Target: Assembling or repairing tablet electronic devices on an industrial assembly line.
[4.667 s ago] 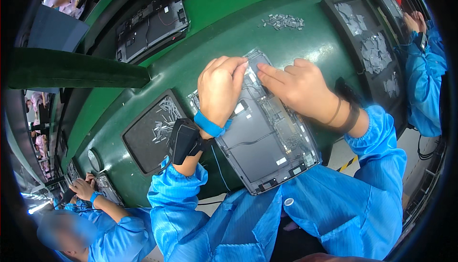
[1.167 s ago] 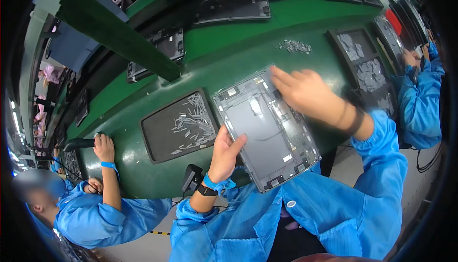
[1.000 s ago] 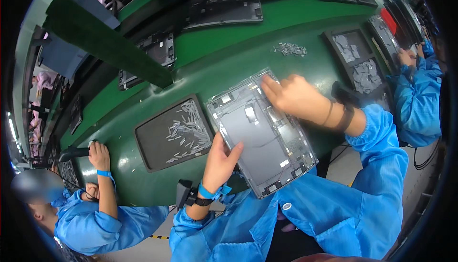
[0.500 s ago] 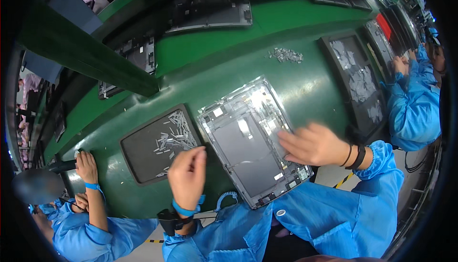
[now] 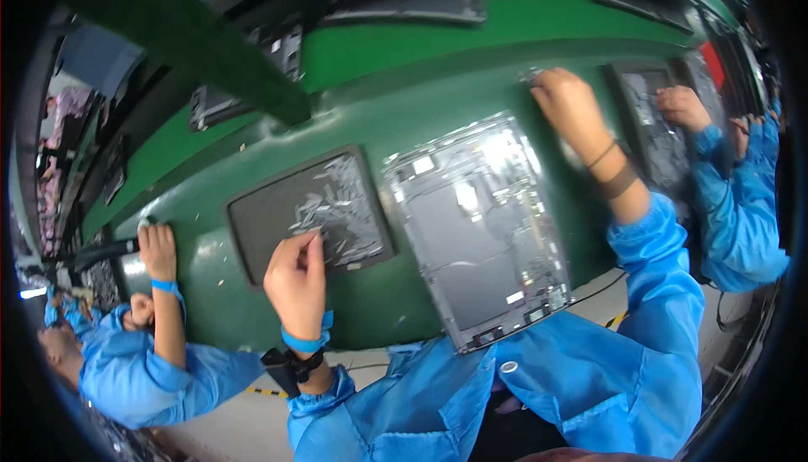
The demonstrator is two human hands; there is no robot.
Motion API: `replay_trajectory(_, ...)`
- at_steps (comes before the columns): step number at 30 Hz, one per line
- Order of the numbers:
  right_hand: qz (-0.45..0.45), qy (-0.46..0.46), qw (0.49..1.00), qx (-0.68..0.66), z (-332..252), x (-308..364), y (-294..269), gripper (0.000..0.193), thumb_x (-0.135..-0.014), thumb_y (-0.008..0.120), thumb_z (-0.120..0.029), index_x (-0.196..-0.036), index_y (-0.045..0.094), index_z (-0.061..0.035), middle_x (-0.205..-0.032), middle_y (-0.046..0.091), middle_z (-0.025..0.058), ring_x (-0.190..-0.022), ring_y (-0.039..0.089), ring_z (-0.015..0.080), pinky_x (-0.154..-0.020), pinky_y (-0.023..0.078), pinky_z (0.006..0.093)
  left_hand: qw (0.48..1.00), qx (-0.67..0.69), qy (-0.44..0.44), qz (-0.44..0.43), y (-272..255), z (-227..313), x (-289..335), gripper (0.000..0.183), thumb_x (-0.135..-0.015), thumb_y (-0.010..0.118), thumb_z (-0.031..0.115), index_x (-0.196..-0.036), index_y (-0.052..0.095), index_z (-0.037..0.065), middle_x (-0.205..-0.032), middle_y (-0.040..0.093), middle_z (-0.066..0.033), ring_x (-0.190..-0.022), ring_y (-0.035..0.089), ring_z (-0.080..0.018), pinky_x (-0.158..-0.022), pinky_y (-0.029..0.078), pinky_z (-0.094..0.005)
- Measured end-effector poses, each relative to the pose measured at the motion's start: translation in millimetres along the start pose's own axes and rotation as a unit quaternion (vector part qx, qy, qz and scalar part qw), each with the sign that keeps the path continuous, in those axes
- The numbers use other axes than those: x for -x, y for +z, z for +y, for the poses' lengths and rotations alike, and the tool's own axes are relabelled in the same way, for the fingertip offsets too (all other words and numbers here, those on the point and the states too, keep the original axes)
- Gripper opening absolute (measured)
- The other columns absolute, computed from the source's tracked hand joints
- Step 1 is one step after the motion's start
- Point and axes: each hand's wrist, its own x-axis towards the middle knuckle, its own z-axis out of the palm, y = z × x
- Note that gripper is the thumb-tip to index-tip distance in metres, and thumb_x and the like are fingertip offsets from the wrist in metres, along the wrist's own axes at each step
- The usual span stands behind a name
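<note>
An opened tablet-like device housing, with a dark flat panel and bright circuit parts, lies at a slant before me. To its left is a dark tray with many slim grey strips. My left hand is over the tray's near edge, thumb and forefinger pinched together; whatever is between them is too small to make out. My right hand reaches beyond the housing to a pile of small grey pieces. Its fingers are drawn together over the pile and mostly cover it.
A long dark tray of grey pieces stands at the right, with a co-worker's hand over it. Another co-worker's hand rests on the green table at the left. A green post rises behind my tray; more housings lie beyond.
My right hand has left the housing and moved away from me to the pile. My left hand has shifted left, to the tray's strips. The right co-worker's hand has come over the long tray.
</note>
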Motion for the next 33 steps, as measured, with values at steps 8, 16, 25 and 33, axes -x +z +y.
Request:
replay_trajectory(8, 0.021, -0.071, 0.996, 0.047, -1, 0, -1, 0.006, -0.084, 0.064, -0.004, -0.088, 0.061, -0.0005, -0.083, 0.057, 0.0156, -0.081, 0.06, 0.0351, -0.07, 0.05, 0.0435, 0.995, -0.04, 0.092, 0.006, 5, 10, -10, 0.007, -0.087, 0.067, 0.004, -0.093, 0.07, 0.001, -0.076, 0.063, -0.0091, -0.059, 0.058, -0.0168, -0.056, 0.046, -0.0278)
replay_trajectory(16, 0.061, -0.111, 0.992, 0.016, -9, 5, -14, 0.008, -0.081, 0.067, -0.005, -0.087, 0.061, -0.0028, -0.081, 0.055, 0.0122, -0.08, 0.059, 0.0315, -0.067, 0.049, 0.0408, 0.959, -0.133, 0.251, -0.021, 13, 11, -32, 0.013, -0.081, 0.069, 0.002, -0.094, 0.069, 0.003, -0.088, 0.065, -0.012, -0.08, 0.063, -0.031, -0.07, 0.051, -0.0387)
replay_trajectory(25, 0.027, 0.024, 0.994, -0.102, 3, 0, -25, 0.008, -0.083, 0.064, -0.004, -0.09, 0.067, -0.0015, -0.084, 0.063, 0.0141, -0.076, 0.063, 0.0322, -0.068, 0.051, 0.0384, 0.964, -0.122, 0.215, -0.098, -2, 6, -47, 0.009, -0.079, 0.071, 0.001, -0.084, 0.064, -0.002, -0.08, 0.062, -0.0141, -0.069, 0.061, -0.0286, -0.064, 0.048, -0.0362)
replay_trajectory(33, 0.009, -0.15, 0.989, -0.004, -8, -29, -8, 0.008, -0.08, 0.065, -0.005, -0.087, 0.064, -0.0031, -0.087, 0.059, 0.0098, -0.089, 0.059, 0.0286, -0.077, 0.052, 0.0387, 0.979, -0.114, 0.157, -0.058, 7, 0, -38, 0.007, -0.084, 0.069, 0.003, -0.087, 0.064, -0.001, -0.079, 0.064, -0.0158, -0.07, 0.062, -0.0339, -0.065, 0.05, -0.04)
